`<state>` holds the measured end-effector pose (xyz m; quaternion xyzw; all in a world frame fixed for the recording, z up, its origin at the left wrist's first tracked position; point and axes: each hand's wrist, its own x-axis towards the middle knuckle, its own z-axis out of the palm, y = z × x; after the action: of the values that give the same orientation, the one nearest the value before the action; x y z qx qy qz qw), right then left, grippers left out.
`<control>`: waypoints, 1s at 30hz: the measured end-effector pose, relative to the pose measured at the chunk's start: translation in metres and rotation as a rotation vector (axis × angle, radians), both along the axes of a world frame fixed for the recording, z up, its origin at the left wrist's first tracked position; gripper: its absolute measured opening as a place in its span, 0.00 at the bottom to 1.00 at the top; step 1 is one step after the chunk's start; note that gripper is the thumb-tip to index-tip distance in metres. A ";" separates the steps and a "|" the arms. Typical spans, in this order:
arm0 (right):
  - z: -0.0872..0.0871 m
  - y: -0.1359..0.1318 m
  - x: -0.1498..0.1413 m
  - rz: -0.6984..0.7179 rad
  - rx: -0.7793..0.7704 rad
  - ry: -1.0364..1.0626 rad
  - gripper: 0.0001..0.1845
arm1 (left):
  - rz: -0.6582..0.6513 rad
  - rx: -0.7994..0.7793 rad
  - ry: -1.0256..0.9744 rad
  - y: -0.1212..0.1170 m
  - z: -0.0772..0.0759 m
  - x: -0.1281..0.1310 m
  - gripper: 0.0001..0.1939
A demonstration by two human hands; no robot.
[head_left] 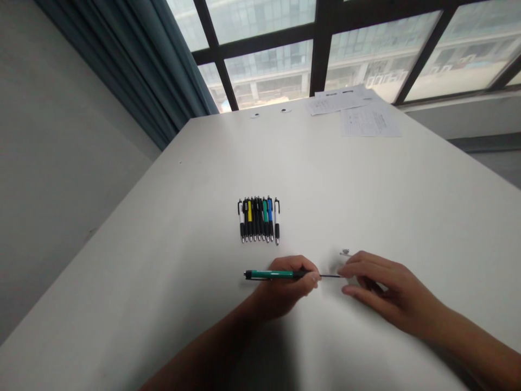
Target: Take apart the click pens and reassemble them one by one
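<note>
My left hand [291, 282] is closed around a green pen [271, 275] with a black grip, held level with its clicker end to the left. From the pen's right end a thin dark refill [330, 276] sticks out, reaching toward my right hand [382, 288]. The right thumb and index finger are apart at the refill's far end; whether a fingertip touches it, I cannot tell. Just beyond the right fingers lies a small silvery piece [345, 252], partly hidden, too small to name for certain.
Several click pens [258, 220] lie side by side on the white table [195, 217], in white, yellow, black, green and blue. Printed papers [370, 119] and two small pale pieces with dark spots [286, 111] are by the window. A blue curtain [134, 60] hangs left.
</note>
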<state>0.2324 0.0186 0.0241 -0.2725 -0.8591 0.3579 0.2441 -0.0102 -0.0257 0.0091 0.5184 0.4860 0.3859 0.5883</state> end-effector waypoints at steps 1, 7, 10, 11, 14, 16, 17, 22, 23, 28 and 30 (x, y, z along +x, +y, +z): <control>-0.001 -0.001 -0.002 0.013 -0.002 0.001 0.06 | -0.009 0.023 0.026 0.000 0.002 0.000 0.09; 0.001 0.000 -0.004 0.003 -0.044 -0.093 0.08 | -0.046 0.058 0.095 -0.001 0.002 -0.002 0.10; 0.005 0.007 0.003 -0.036 -0.030 -0.198 0.08 | -0.021 0.010 0.063 -0.002 -0.001 -0.003 0.10; 0.005 0.010 0.007 -0.049 -0.019 -0.226 0.07 | -0.009 -0.010 0.032 -0.003 -0.002 -0.003 0.10; 0.004 0.018 0.017 -0.078 0.015 -0.285 0.06 | 0.021 -0.062 -0.105 -0.002 -0.005 -0.004 0.13; 0.002 0.021 0.022 -0.083 0.038 -0.322 0.05 | 0.036 -0.090 -0.225 -0.001 -0.008 -0.005 0.15; 0.000 0.022 0.023 -0.081 0.046 -0.339 0.05 | 0.045 -0.112 -0.297 -0.001 -0.009 -0.006 0.16; -0.005 0.024 0.021 -0.112 0.089 -0.404 0.07 | 0.055 -0.227 -0.723 -0.001 -0.009 -0.010 0.20; -0.006 0.024 0.020 -0.125 0.100 -0.411 0.07 | 0.052 -0.232 -0.785 -0.001 -0.008 -0.010 0.21; -0.009 0.025 0.022 -0.190 0.139 -0.409 0.07 | 0.038 -0.184 -0.904 -0.003 -0.003 -0.009 0.22; -0.008 0.024 0.022 -0.210 0.152 -0.389 0.08 | 0.014 -0.169 -0.902 -0.003 -0.005 -0.008 0.20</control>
<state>0.2539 0.0428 0.0160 -0.4048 -0.8815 0.2056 0.1298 -0.0186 -0.0290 0.0039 0.2456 0.2147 0.5360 0.7786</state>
